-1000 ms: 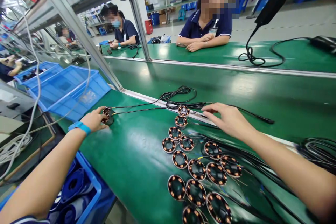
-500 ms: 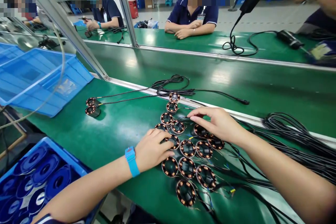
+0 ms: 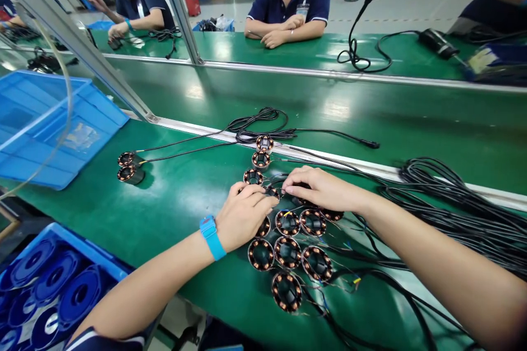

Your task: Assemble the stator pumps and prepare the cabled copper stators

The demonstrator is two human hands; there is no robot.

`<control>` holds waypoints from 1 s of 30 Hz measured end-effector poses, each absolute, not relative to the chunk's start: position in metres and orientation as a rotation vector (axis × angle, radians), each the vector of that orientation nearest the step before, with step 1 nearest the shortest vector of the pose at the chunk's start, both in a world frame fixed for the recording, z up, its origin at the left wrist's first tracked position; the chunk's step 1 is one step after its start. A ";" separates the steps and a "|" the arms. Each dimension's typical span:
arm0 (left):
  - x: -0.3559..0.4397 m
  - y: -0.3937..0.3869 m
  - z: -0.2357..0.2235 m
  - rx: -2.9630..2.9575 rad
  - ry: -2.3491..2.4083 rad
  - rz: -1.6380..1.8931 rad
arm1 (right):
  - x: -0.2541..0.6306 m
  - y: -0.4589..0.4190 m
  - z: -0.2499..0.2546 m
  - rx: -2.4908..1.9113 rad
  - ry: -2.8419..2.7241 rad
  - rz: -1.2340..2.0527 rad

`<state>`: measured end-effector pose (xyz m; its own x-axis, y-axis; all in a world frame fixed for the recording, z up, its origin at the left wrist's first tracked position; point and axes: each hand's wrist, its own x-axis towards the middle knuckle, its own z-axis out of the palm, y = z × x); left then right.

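Motor stators, black rings with copper windings, stand grouped on the green bench, wires trailing right. My left hand (image 3: 242, 216), with a blue wrist strap (image 3: 213, 237), reaches over the group's left side. Its fingers lie stretched across a stator (image 3: 272, 193) and partly hide others. Close by on the right is my right hand (image 3: 319, 189), thumb and fingertips drawn together beside that stator's wires. What they pinch, if anything, is hidden. Below the hands sit more stators, among them one in the middle (image 3: 287, 252) and the nearest one (image 3: 287, 289).
Two stators (image 3: 130, 173) stand apart at left, their leads running to a coiled cable (image 3: 263, 120). Black cables (image 3: 448, 192) lie bundled at right. Blue bins stand at left; the lower bin (image 3: 119, 269) holds blue round parts. A metal post (image 3: 107, 60) rises ahead. People sit across the bench.
My left hand has moved up from a lower stator onto one farther back, its fingers closer together. My right hand has come nearer to it. The camera view has shifted slightly.
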<state>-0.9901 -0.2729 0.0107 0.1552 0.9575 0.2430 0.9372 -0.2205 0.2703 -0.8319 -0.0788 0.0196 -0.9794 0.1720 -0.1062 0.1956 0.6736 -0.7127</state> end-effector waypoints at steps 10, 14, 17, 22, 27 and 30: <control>-0.993 -0.262 0.012 2.372 1.964 0.340 | -0.842 -0.075 0.011 0.564 2.423 -1.764; -0.989 -0.264 0.018 2.378 1.979 0.298 | -0.841 -0.078 0.011 0.559 2.449 -1.621; -0.989 -0.270 0.016 2.367 1.979 0.386 | -0.836 -0.077 0.019 0.494 2.480 -1.557; -1.009 -0.287 0.002 2.267 2.072 0.695 | -0.838 -0.074 0.034 0.508 2.884 -1.402; -1.022 -0.298 -0.005 2.257 2.066 0.644 | -0.866 -0.082 0.032 0.199 3.045 -1.110; -1.022 -0.299 -0.005 2.234 2.102 0.666 | -0.879 -0.089 0.028 0.076 3.063 -0.956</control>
